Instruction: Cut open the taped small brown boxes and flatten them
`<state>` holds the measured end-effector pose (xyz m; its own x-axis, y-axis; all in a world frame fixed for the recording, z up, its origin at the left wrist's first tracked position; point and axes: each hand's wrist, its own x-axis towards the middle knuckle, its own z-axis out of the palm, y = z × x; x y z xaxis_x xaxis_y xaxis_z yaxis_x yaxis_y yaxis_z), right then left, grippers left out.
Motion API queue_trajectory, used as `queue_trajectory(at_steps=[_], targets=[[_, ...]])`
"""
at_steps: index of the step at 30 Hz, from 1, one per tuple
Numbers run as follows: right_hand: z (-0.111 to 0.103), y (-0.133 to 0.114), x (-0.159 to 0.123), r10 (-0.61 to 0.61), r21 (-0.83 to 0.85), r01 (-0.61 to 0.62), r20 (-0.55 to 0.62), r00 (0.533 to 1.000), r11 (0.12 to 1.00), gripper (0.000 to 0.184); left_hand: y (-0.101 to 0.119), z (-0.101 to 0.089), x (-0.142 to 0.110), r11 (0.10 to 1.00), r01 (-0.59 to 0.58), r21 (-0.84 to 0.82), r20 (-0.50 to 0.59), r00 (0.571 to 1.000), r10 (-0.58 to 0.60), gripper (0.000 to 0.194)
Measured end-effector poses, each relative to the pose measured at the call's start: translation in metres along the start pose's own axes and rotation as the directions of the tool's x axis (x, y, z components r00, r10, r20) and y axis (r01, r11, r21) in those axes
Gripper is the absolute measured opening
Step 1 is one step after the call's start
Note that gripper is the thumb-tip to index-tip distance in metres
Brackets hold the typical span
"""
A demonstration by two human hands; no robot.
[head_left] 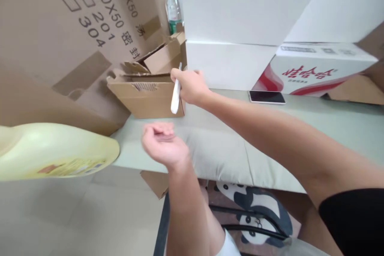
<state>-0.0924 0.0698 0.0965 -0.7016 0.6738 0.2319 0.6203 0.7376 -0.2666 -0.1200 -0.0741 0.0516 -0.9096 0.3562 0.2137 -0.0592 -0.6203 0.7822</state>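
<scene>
My right hand (192, 86) is closed around a slim white stick-like tool (176, 96), with a thin greyish tip at its upper end; its exact kind is not clear. This hand is at the right end of a small open cardboard box (150, 98) with torn, raised flaps. Lower down, in front of the box, my left hand (163, 142) is turned palm up with the fingers curled in. It is slightly blurred, and nothing shows in it. Both hands are over a bench with a pale green cloth cover (222, 148).
A large brown carton (75, 28) stands at the left, with a pale yellow jug (60, 150) before it. Behind the box are a water bottle (173, 8) and white cartons (231, 64). A phone (267, 97) lies near a red-and-white carton (318, 68). Below is a panda-print mat (264, 208).
</scene>
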Motion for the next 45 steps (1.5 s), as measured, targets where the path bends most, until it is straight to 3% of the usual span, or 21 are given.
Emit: queue_trajectory(at_steps=[3, 5, 7, 9, 11, 13, 16, 17, 18, 21, 22, 23, 25, 27, 30, 32, 35, 37, 40, 42, 45], targets=[[-0.023, 0.028, -0.053, 0.020, 0.143, -0.004, -0.109, 0.994, 0.990, 0.014, 0.009, -0.005, 0.004, 0.974, -0.217, 0.062, -0.061, 0.973, 0.221, 0.027], [-0.040, 0.055, -0.104, 0.050, 0.169, -0.022, -0.166, 0.985, 0.985, 0.010, 0.011, -0.008, 0.006, 0.955, -0.267, 0.128, -0.077, 0.957, 0.278, 0.024], [-0.057, 0.084, -0.162, 0.057, 0.222, 0.020, -0.332, 0.942, 0.975, 0.016, 0.008, -0.008, 0.005, 0.957, -0.214, 0.194, 0.006, 0.976, 0.216, 0.016], [-0.069, 0.108, -0.219, 0.019, 0.287, 0.105, -0.400, 0.916, 0.952, 0.025, 0.002, -0.003, 0.000, 0.949, -0.120, 0.292, 0.218, 0.974, 0.056, 0.013], [-0.076, 0.124, -0.266, 0.025, 0.318, 0.135, -0.454, 0.891, 0.938, 0.031, -0.005, 0.007, -0.010, 0.915, -0.062, 0.398, 0.462, 0.875, -0.142, 0.017], [-0.080, 0.131, -0.296, 0.036, 0.325, 0.133, -0.466, 0.884, 0.936, 0.032, -0.010, 0.021, -0.025, 0.883, 0.000, 0.469, 0.629, 0.702, -0.335, 0.017], [-0.087, 0.133, -0.313, 0.075, 0.350, 0.059, -0.356, 0.931, 0.935, 0.030, -0.015, 0.042, -0.048, 0.836, 0.160, 0.524, 0.736, 0.408, -0.540, 0.018], [-0.090, 0.134, -0.313, 0.100, 0.352, 0.015, -0.306, 0.947, 0.936, 0.029, -0.017, 0.049, -0.054, 0.832, 0.192, 0.521, 0.741, 0.383, -0.552, 0.020], [-0.093, 0.135, -0.313, 0.129, 0.346, -0.029, -0.270, 0.954, 0.938, 0.027, -0.019, 0.055, -0.060, 0.845, 0.196, 0.497, 0.734, 0.424, -0.530, 0.021], [-0.100, 0.143, -0.313, 0.175, 0.312, -0.094, -0.242, 0.955, 0.945, 0.023, -0.027, 0.066, -0.070, 0.942, 0.010, 0.335, 0.650, 0.721, -0.239, 0.028], [-0.102, 0.147, -0.314, 0.174, 0.312, -0.096, -0.234, 0.957, 0.945, 0.022, -0.030, 0.068, -0.071, 0.953, -0.070, 0.296, 0.631, 0.763, -0.140, 0.033], [-0.103, 0.150, -0.315, 0.173, 0.317, -0.096, -0.224, 0.959, 0.944, 0.022, -0.031, 0.069, -0.072, 0.954, -0.129, 0.269, 0.643, 0.762, -0.078, 0.035], [-0.103, 0.156, -0.318, 0.192, 0.339, -0.111, -0.214, 0.958, 0.934, 0.025, -0.033, 0.067, -0.072, 0.945, -0.201, 0.257, 0.718, 0.694, -0.048, 0.030], [-0.101, 0.159, -0.319, 0.223, 0.379, -0.128, -0.219, 0.950, 0.916, 0.028, -0.034, 0.063, -0.070, 0.922, -0.250, 0.297, 0.781, 0.619, -0.084, 0.033], [-0.095, 0.158, -0.315, 0.224, 0.469, -0.088, -0.243, 0.944, 0.879, 0.028, -0.036, 0.058, -0.066, 0.869, -0.287, 0.403, 0.793, 0.583, -0.175, 0.041], [-0.090, 0.155, -0.312, 0.285, 0.479, -0.085, -0.362, 0.888, 0.874, 0.028, -0.039, 0.057, -0.065, 0.829, -0.288, 0.479, 0.781, 0.571, -0.253, 0.042], [-0.088, 0.148, -0.312, 0.428, 0.377, -0.253, -0.513, 0.744, 0.891, 0.026, -0.042, 0.057, -0.065, 0.781, -0.328, 0.532, 0.775, 0.560, -0.293, 0.047], [-0.096, 0.140, -0.318, 0.393, 0.248, -0.315, -0.408, 0.824, 0.916, 0.019, -0.043, 0.057, -0.067, 0.767, -0.356, 0.534, 0.786, 0.544, -0.295, 0.055], [-0.116, 0.125, -0.333, 0.179, 0.159, -0.162, -0.094, 0.979, 0.974, 0.021, -0.047, 0.058, -0.070, 0.768, -0.346, 0.539, 0.798, 0.502, -0.334, 0.064], [-0.129, 0.114, -0.342, 0.089, 0.234, -0.086, -0.002, 0.996, 0.969, 0.026, -0.049, 0.059, -0.072, 0.776, -0.310, 0.550, 0.781, 0.520, -0.346, 0.064], [-0.141, 0.104, -0.349, 0.101, 0.330, -0.099, 0.009, 0.995, 0.939, 0.028, -0.050, 0.060, -0.074, 0.789, -0.281, 0.547, 0.756, 0.570, -0.321, 0.065]])
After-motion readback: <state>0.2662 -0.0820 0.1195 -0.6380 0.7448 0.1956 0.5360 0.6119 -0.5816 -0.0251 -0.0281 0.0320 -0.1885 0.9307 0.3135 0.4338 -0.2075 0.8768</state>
